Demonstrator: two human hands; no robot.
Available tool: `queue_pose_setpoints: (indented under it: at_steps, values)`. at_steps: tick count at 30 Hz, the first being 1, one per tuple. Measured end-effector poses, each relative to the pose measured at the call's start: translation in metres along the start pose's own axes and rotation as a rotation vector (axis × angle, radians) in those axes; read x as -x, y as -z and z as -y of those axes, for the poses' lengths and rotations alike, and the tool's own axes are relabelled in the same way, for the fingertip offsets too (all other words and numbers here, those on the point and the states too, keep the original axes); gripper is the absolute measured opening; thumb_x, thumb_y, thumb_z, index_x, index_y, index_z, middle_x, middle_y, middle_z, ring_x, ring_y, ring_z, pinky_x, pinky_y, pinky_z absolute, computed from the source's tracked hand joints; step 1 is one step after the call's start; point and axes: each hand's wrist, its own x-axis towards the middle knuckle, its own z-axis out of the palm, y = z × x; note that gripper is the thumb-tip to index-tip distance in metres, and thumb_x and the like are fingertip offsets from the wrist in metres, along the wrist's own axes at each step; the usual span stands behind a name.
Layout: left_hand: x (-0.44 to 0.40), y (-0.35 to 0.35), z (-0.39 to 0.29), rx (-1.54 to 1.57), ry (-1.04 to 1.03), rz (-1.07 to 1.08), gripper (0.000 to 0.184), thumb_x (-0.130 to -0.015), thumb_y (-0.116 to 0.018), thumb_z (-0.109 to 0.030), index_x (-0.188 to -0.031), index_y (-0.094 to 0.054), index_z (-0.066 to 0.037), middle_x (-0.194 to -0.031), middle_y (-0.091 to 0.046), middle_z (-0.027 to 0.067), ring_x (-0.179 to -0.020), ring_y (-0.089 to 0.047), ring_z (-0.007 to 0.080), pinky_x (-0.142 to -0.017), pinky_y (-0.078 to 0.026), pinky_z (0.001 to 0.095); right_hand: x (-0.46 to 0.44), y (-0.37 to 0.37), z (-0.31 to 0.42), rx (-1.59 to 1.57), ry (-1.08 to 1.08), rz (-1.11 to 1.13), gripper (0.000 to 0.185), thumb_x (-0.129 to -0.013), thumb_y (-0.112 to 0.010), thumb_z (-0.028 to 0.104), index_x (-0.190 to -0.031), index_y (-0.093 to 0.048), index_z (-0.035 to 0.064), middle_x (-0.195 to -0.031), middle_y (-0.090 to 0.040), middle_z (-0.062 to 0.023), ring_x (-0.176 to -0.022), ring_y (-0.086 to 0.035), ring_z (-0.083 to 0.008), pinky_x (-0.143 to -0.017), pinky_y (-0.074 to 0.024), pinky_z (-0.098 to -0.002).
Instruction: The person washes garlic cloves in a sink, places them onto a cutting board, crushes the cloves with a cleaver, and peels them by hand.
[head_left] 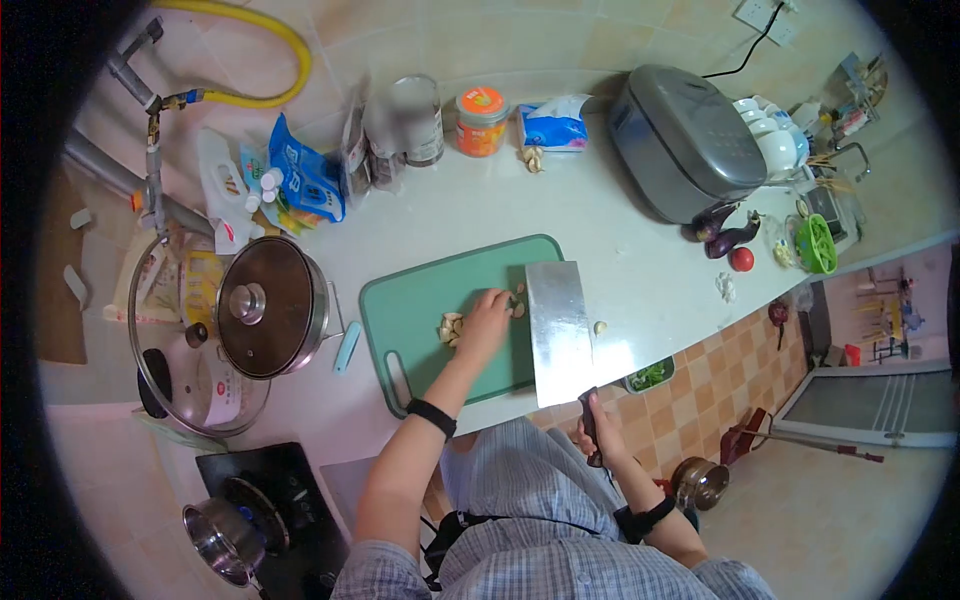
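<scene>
My right hand (603, 428) is wrapped round the dark handle of a cleaver (560, 325). Its broad steel blade lies over the right part of a green cutting board (430, 280). On the board, my left hand (485, 322) has its fingers bent and close together; whatever they hold, if anything, is hidden. Just right of those fingertips are a few small garlic pieces (518, 309), beside the blade. Several garlic cloves (451, 328) lie in a small heap left of the hand. One more clove (600, 328) sits on the counter, right of the blade.
Left of the board stand a lidded pot (275, 310) and a light-blue peeler-like tool (347, 348). Behind it are an orange-lidded jar (481, 122), a tissue pack (553, 125) and garlic bulbs (533, 159). A rice cooker (685, 140), eggplants (733, 235) and a tomato (741, 260) are at right.
</scene>
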Motion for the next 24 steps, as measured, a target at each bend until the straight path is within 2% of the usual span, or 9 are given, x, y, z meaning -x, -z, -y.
queue_pose_setpoints:
  at_steps: [3, 6, 8, 11, 13, 17, 19, 22, 24]
  values:
    - [-0.008, -0.013, -0.002, 0.096, 0.001, -0.017, 0.026, -0.084, -0.049, -0.013, -0.108, -0.050, -0.002, -0.104, -0.050, 0.0121, -0.091, -0.052, 0.0318, -0.078, -0.044, 0.0397, -0.002, 0.013, -0.007, -0.064, 0.018, -0.010, 0.061, -0.083, -0.035, 0.060, -0.055, -0.042, 0.0064, -0.040, -0.035, -0.0019, -0.029, -0.030, -0.0096, -0.029, -0.0238, -0.0219]
    - [-0.017, -0.012, -0.004, 0.140, 0.000, -0.045, 0.025, -0.084, -0.049, -0.013, -0.107, -0.051, -0.002, -0.104, -0.050, 0.0127, -0.091, -0.052, 0.0330, -0.078, -0.044, 0.0399, 0.004, 0.028, 0.000, -0.093, 0.047, 0.032, 0.060, -0.085, -0.035, 0.057, -0.055, -0.043, 0.0062, -0.040, -0.038, -0.0023, -0.030, -0.035, -0.0111, -0.031, -0.0281, -0.0234]
    - [-0.025, -0.009, -0.008, 0.135, -0.001, -0.082, 0.024, -0.084, -0.049, -0.013, -0.106, -0.051, -0.002, -0.103, -0.049, 0.0130, -0.092, -0.052, 0.0335, -0.078, -0.043, 0.0398, 0.009, 0.033, 0.005, -0.093, 0.056, -0.071, 0.060, -0.085, -0.035, 0.057, -0.053, -0.042, 0.0070, -0.040, -0.038, -0.0021, -0.030, -0.034, -0.0111, -0.031, -0.0281, -0.0228]
    - [-0.037, -0.012, -0.013, 0.127, -0.014, -0.137, 0.022, -0.083, -0.051, -0.015, -0.101, -0.053, -0.002, -0.100, -0.050, 0.0128, -0.091, -0.051, 0.0321, -0.078, -0.043, 0.0384, 0.010, 0.039, 0.000, -0.090, 0.107, -0.062, 0.060, -0.085, -0.034, 0.057, -0.053, -0.043, 0.0070, -0.039, -0.037, -0.0020, -0.030, -0.034, -0.0107, -0.031, -0.0281, -0.0225]
    - [-0.043, -0.016, -0.012, 0.036, -0.122, 0.007, 0.020, -0.081, -0.053, -0.015, -0.098, -0.054, -0.004, -0.096, -0.049, 0.0110, -0.090, -0.050, 0.0276, -0.076, -0.044, 0.0377, 0.006, 0.044, -0.005, -0.093, 0.120, -0.048, 0.060, -0.086, -0.034, 0.057, -0.053, -0.043, 0.0067, -0.039, -0.037, -0.0020, -0.030, -0.034, -0.0106, -0.031, -0.0280, -0.0227]
    - [-0.040, -0.020, -0.012, 0.022, -0.161, 0.013, 0.017, -0.080, -0.055, -0.016, -0.094, -0.056, -0.005, -0.093, -0.049, 0.0095, -0.089, -0.049, 0.0255, -0.074, -0.044, 0.0365, 0.008, 0.041, -0.010, -0.146, 0.063, -0.058, 0.061, -0.087, -0.032, 0.055, -0.053, -0.044, 0.0064, -0.039, -0.037, -0.0019, -0.029, -0.034, -0.0105, -0.031, -0.0274, -0.0227]
    - [-0.040, -0.016, -0.021, -0.048, -0.211, -0.125, 0.015, -0.079, -0.056, -0.016, -0.089, -0.057, -0.005, -0.092, -0.049, 0.0084, -0.091, -0.049, 0.0250, -0.075, -0.044, 0.0365, 0.013, 0.041, -0.011, -0.154, 0.035, -0.080, 0.061, -0.087, -0.031, 0.055, -0.053, -0.044, 0.0065, -0.039, -0.037, -0.0019, -0.029, -0.033, -0.0105, -0.030, -0.0271, -0.0227]
    - [-0.042, -0.023, -0.018, -0.006, -0.222, -0.028, 0.014, -0.077, -0.056, -0.014, -0.088, -0.057, -0.006, -0.091, -0.049, 0.0076, -0.091, -0.049, 0.0243, -0.077, -0.043, 0.0356, 0.021, 0.054, -0.012, -0.178, 0.067, 0.013, 0.061, -0.086, -0.030, 0.058, -0.054, -0.042, 0.0075, -0.039, -0.036, -0.0012, -0.029, -0.031, -0.0100, -0.030, -0.0256, -0.0222]
    - [-0.042, -0.026, -0.013, 0.022, -0.212, 0.002, 0.013, -0.077, -0.057, -0.013, -0.087, -0.058, -0.006, -0.091, -0.049, 0.0072, -0.091, -0.048, 0.0239, -0.077, -0.043, 0.0348, 0.029, 0.066, -0.014, -0.256, 0.119, 0.042, 0.060, -0.083, -0.032, 0.062, -0.060, -0.043, 0.0080, -0.039, -0.031, -0.0003, -0.028, -0.027, -0.0082, -0.028, -0.0208, -0.0205]
